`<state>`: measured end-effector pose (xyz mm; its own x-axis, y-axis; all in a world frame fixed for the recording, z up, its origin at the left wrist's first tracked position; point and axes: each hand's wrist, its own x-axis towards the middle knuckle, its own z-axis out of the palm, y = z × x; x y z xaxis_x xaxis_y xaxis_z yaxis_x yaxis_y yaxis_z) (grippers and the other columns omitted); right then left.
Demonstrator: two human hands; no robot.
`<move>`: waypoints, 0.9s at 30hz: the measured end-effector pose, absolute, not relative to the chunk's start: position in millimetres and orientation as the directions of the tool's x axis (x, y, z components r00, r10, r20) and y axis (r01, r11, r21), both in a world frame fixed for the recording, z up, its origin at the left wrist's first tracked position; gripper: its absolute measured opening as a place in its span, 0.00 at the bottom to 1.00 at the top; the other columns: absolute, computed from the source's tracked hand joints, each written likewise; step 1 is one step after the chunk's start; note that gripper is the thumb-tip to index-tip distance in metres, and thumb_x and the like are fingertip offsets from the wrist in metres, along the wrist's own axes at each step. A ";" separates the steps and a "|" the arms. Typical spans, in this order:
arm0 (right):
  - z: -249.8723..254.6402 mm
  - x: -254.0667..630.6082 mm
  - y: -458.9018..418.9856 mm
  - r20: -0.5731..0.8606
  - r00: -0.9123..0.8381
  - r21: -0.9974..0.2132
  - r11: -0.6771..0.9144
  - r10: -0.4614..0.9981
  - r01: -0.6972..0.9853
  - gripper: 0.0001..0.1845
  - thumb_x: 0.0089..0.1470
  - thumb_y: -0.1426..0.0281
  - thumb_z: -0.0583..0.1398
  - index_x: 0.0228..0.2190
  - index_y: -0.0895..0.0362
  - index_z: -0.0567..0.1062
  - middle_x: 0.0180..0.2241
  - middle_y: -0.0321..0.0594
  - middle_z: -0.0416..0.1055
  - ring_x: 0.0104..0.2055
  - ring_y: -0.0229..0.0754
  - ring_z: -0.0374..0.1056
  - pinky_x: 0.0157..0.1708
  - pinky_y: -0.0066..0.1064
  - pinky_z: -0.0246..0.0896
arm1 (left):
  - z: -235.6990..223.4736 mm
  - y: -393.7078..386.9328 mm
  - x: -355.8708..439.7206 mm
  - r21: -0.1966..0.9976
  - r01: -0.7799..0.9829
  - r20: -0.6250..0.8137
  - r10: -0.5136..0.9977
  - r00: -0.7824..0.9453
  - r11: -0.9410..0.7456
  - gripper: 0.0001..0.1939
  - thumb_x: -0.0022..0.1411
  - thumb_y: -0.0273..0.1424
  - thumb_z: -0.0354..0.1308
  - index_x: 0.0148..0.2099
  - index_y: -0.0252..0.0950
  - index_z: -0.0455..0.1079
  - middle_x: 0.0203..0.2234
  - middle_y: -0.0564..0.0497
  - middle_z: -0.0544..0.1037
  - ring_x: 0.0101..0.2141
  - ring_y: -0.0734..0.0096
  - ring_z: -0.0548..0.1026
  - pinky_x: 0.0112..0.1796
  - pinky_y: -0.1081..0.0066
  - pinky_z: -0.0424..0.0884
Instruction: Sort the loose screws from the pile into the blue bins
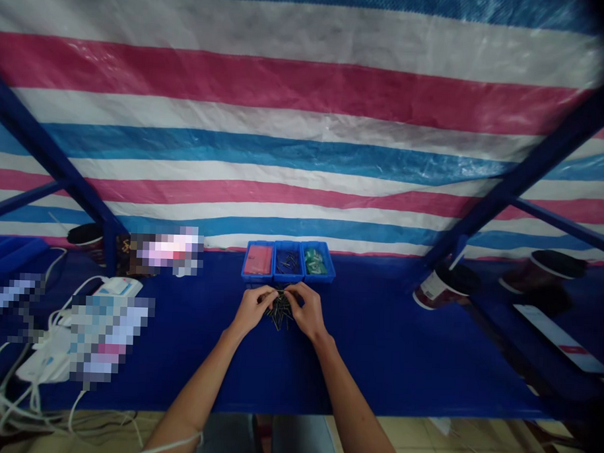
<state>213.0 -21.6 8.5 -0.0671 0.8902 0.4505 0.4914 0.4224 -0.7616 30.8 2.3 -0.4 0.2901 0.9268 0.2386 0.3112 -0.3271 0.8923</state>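
My left hand [254, 307] and my right hand [307, 310] come together over a heap of thin dark rod-shaped pieces [280, 315] on the blue tabletop. Both are closed in a pinch, fingertips nearly touching. A thin rod-shaped piece [280, 291] seems to span the two pinches; its exact kind is too small to tell. Just beyond the hands, three small blue bins stand side by side. Pink flat material fills the left bin [244, 267], dark thin pieces lie in the middle bin [286, 277], and the right bin [330, 270] holds green and whitish small items.
On the left are a white power strip [54, 358] and tangled white cables [13, 401]. A dark red-and-white tub [431, 294] stands on the right, near a blue frame post [473, 222]. Striped plastic sheeting [305, 144] hangs behind the blue table [396, 362].
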 end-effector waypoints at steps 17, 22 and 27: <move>5.4 207.8 -23.3 0.443 -0.146 -0.739 0.452 0.885 0.500 0.08 0.63 0.67 0.57 0.37 0.54 0.77 0.31 0.38 0.71 0.31 0.40 0.66 0.33 0.30 0.61 | 4.6 0.0 29.6 0.888 0.304 0.253 0.920 0.300 -0.343 0.18 0.67 0.42 0.55 0.36 0.33 0.77 0.19 0.53 0.73 0.22 0.72 0.68 0.28 0.74 0.60; 2.6 208.2 -22.9 0.441 -0.148 -0.738 0.452 0.885 0.502 0.09 0.64 0.67 0.55 0.35 0.54 0.75 0.33 0.40 0.72 0.34 0.41 0.69 0.35 0.30 0.61 | 5.0 -0.2 30.0 0.889 0.304 0.249 0.918 0.309 -0.343 0.18 0.66 0.42 0.55 0.36 0.34 0.78 0.19 0.53 0.74 0.22 0.72 0.67 0.28 0.74 0.60; -0.6 208.0 -21.4 0.452 -0.155 -0.701 0.458 0.878 0.547 0.11 0.66 0.67 0.53 0.34 0.54 0.73 0.33 0.39 0.73 0.36 0.42 0.68 0.37 0.30 0.59 | 3.5 -0.5 30.2 0.893 0.298 0.242 0.917 0.316 -0.338 0.18 0.65 0.42 0.56 0.36 0.33 0.78 0.19 0.52 0.74 0.22 0.72 0.68 0.28 0.74 0.61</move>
<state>208.0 -21.4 -0.6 -0.1553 0.8783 0.4521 0.5470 0.4575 -0.7010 30.2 -0.5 3.5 0.3160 0.9173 0.2423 0.2975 -0.3383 0.8928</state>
